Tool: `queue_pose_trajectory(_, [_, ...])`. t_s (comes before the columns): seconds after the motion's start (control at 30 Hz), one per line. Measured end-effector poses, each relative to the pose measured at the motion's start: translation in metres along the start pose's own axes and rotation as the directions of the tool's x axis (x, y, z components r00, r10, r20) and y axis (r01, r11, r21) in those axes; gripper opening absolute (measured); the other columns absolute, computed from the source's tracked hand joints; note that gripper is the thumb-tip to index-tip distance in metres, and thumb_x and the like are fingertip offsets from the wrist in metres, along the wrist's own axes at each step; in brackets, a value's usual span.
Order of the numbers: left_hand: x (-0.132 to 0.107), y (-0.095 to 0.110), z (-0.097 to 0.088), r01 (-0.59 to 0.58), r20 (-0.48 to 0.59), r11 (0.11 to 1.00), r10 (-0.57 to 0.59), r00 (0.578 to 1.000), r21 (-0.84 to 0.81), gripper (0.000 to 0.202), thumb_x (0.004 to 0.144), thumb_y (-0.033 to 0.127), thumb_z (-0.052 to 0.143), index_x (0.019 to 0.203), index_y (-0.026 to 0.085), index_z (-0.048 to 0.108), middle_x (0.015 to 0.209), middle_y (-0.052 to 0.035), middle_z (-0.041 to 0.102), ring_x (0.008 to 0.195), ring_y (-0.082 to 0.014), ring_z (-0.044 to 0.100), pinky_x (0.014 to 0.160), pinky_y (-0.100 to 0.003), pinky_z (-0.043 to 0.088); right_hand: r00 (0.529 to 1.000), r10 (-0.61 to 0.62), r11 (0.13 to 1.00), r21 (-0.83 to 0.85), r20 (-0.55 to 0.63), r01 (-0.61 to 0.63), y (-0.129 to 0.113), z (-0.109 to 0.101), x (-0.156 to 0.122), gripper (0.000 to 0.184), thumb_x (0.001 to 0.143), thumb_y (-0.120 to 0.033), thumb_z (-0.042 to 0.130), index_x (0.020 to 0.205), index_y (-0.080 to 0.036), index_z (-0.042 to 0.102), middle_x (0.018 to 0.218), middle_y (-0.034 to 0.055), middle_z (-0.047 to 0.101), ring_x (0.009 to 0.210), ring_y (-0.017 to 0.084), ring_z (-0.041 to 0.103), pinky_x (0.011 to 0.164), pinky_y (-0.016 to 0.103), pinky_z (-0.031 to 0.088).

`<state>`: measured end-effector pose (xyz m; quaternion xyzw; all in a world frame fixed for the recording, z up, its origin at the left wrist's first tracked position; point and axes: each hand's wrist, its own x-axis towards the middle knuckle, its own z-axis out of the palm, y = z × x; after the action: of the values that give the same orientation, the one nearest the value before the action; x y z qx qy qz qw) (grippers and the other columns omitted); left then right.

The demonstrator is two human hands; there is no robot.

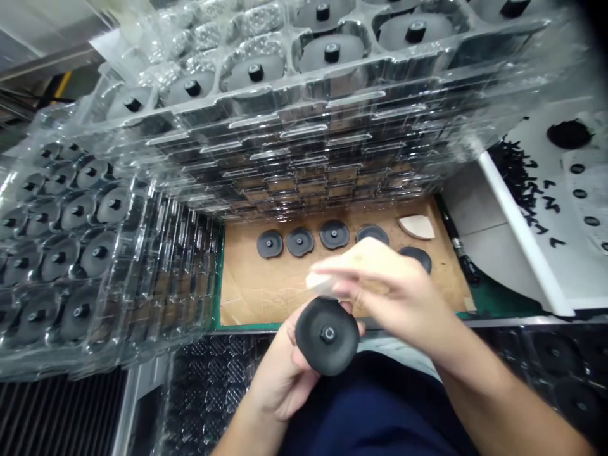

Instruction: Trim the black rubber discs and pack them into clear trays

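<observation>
My left hand (287,373) is closed around the edge of a round black disc (316,351), held tilted toward me with its short hollow central stub facing up. Just above the disc's far rim, my right hand (387,278) pinches a small white piece (319,280), blurred by motion. Whether that piece touches the rim I cannot tell. Beyond my hands, several similar black discs (270,244) lie in a row on a cardboard sheet (256,291). One more disc (417,255) is partly hidden behind my right hand.
Tall stacks of clear plastic trays (285,120) filled with discs rise ahead and at the left (142,253). A cream wedge-shaped piece (418,227) rests on the cardboard. To the right, a white-edged bin (527,234) adjoins a surface with small black parts (517,177).
</observation>
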<state>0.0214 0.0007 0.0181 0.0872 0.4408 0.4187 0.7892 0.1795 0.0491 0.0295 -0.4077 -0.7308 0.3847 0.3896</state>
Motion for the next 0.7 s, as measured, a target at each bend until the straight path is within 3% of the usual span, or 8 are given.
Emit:
queue_pose_trajectory(0.1, [-0.004, 0.004, -0.003, 0.074, 0.042, 0.995, -0.071, 0.997, -0.071, 0.066, 0.051, 0.035, 0.084, 0.113, 0.030, 0.061, 0.107, -0.0049, 0.067, 0.087, -0.0234, 0.068, 0.073, -0.030, 0.056, 0.927, 0.374, 0.927, -0.011, 0.001, -0.374, 0.040, 0.009, -0.017, 0.034, 0.085, -0.021, 0.056, 0.119, -0.026, 0.058, 0.102, 0.0006, 0.068, 0.081, 0.014, 0.063, 0.069, 0.026, 0.051])
queue_pose_trajectory(0.17, [-0.004, 0.004, -0.009, 0.064, 0.026, 0.992, -0.062, 0.998, -0.109, 0.064, 0.055, 0.036, 0.082, 0.115, 0.035, 0.059, 0.112, -0.0030, 0.065, 0.092, -0.0245, 0.067, 0.074, -0.030, 0.056, 0.896, 0.436, 0.900, -0.057, 0.081, -0.432, 0.063, 0.024, -0.034, 0.035, 0.083, -0.020, 0.056, 0.118, -0.023, 0.059, 0.092, 0.0020, 0.067, 0.070, 0.014, 0.063, 0.061, 0.025, 0.052])
queue_pose_trajectory(0.23, [-0.002, 0.003, -0.016, 0.037, -0.001, 0.991, -0.037, 0.999, -0.132, 0.059, 0.059, 0.036, 0.080, 0.114, 0.033, 0.060, 0.115, -0.0034, 0.064, 0.096, -0.0257, 0.066, 0.078, -0.031, 0.055, 0.888, 0.455, 0.887, -0.118, 0.063, -0.446, 0.077, 0.042, -0.052, 0.025, 0.084, -0.019, 0.052, 0.105, -0.019, 0.066, 0.089, 0.0050, 0.063, 0.071, 0.015, 0.063, 0.062, 0.028, 0.053])
queue_pose_trajectory(0.3, [0.002, 0.001, -0.021, 0.011, -0.024, 0.989, -0.015, 1.000, -0.146, 0.058, 0.060, 0.035, 0.079, 0.115, 0.029, 0.059, 0.117, -0.0058, 0.063, 0.101, -0.0257, 0.065, 0.082, -0.032, 0.054, 0.884, 0.467, 0.870, -0.186, 0.006, -0.458, 0.080, 0.058, -0.067, 0.023, 0.085, -0.020, 0.049, 0.097, -0.017, 0.069, 0.099, 0.0095, 0.059, 0.080, 0.018, 0.063, 0.070, 0.034, 0.054])
queue_pose_trajectory(0.4, [0.005, -0.001, -0.025, -0.045, -0.051, 0.987, 0.037, 0.998, -0.155, 0.063, 0.061, 0.037, 0.078, 0.119, 0.025, 0.056, 0.121, -0.0098, 0.062, 0.106, -0.0263, 0.062, 0.087, -0.034, 0.053, 0.885, 0.463, 0.843, -0.281, -0.054, -0.459, 0.075, 0.070, -0.081, 0.030, 0.081, -0.025, 0.056, 0.108, -0.018, 0.065, 0.114, 0.0142, 0.052, 0.084, 0.023, 0.062, 0.071, 0.041, 0.054])
queue_pose_trajectory(0.57, [0.008, -0.002, -0.031, -0.125, -0.105, 0.979, 0.109, 0.989, -0.161, 0.061, 0.067, 0.038, 0.075, 0.123, 0.024, 0.053, 0.119, -0.0109, 0.063, 0.108, -0.0274, 0.061, 0.088, -0.038, 0.052, 0.910, 0.402, 0.846, -0.338, -0.106, -0.413, 0.077, 0.064, -0.077, 0.029, 0.086, -0.024, 0.047, 0.108, -0.018, 0.065, 0.089, 0.0081, 0.059, 0.068, 0.018, 0.062, 0.060, 0.032, 0.053])
queue_pose_trajectory(0.63, [0.008, -0.002, -0.033, -0.132, -0.112, 0.977, 0.114, 0.987, -0.167, 0.058, 0.069, 0.034, 0.074, 0.123, 0.026, 0.054, 0.116, -0.0092, 0.065, 0.107, -0.0260, 0.062, 0.086, -0.036, 0.053, 0.920, 0.370, 0.861, -0.324, -0.128, -0.391, 0.072, 0.055, -0.063, 0.027, 0.089, -0.026, 0.045, 0.106, -0.018, 0.065, 0.086, 0.0072, 0.064, 0.074, 0.019, 0.064, 0.066, 0.032, 0.053])
queue_pose_trajectory(0.7, [0.007, -0.003, -0.034, -0.139, -0.106, 0.976, 0.122, 0.987, -0.170, 0.056, 0.068, 0.031, 0.075, 0.121, 0.026, 0.056, 0.116, -0.0078, 0.065, 0.106, -0.0247, 0.062, 0.086, -0.034, 0.053, 0.927, 0.333, 0.880, -0.296, -0.170, -0.370, 0.053, 0.047, -0.044, 0.026, 0.090, -0.027, 0.046, 0.109, -0.019, 0.061, 0.099, 0.0081, 0.067, 0.091, 0.021, 0.063, 0.078, 0.034, 0.052])
